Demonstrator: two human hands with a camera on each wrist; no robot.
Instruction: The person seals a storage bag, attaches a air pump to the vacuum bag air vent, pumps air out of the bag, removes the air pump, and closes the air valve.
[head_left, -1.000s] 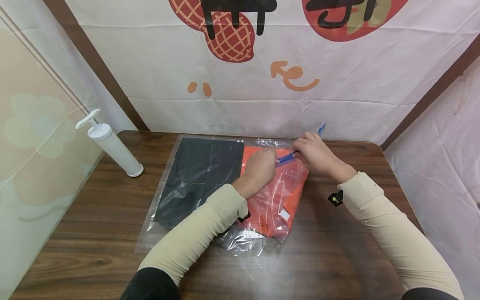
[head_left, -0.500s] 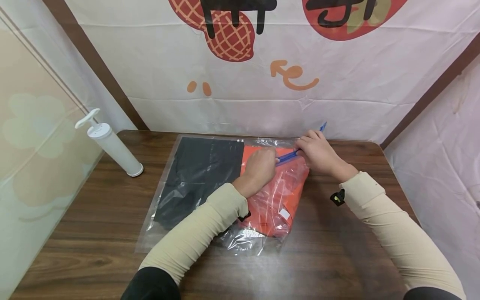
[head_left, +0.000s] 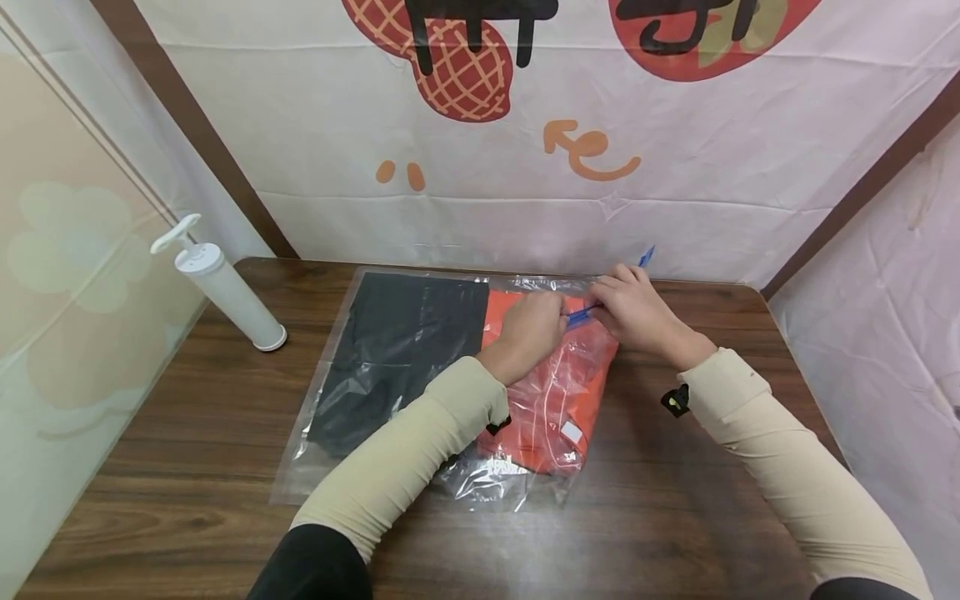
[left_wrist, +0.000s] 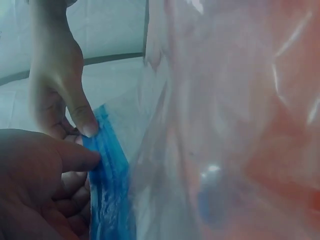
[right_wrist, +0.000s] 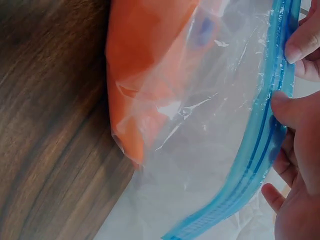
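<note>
A clear plastic zip bag (right_wrist: pixel 200 125) with orange folded cloth (head_left: pixel 525 417) inside lies toward the back of the table. Its blue zip strip (right_wrist: pixel 257 125) runs along the far edge, lifted between both hands. My left hand (head_left: pixel 528 329) pinches the strip between thumb and fingers. Close beside it, my right hand (head_left: pixel 633 308) pinches the same strip, whose blue end sticks up past the knuckles. In the left wrist view both thumbs press on the zip strip (left_wrist: pixel 107 175), one just above the other. Dark folded cloth (head_left: pixel 405 350) shows under clear plastic to the left.
A white hand pump (head_left: pixel 232 287) with a T-shaped handle stands at the table's left edge. The brown wooden table (head_left: pixel 675 500) meets a printed white curtain (head_left: pixel 480 225) at the back. Further curtains hang on both sides.
My left hand has slid right along the blue zip strip, closer to my right hand. Less of the strip shows between them. The right hand has barely shifted.
</note>
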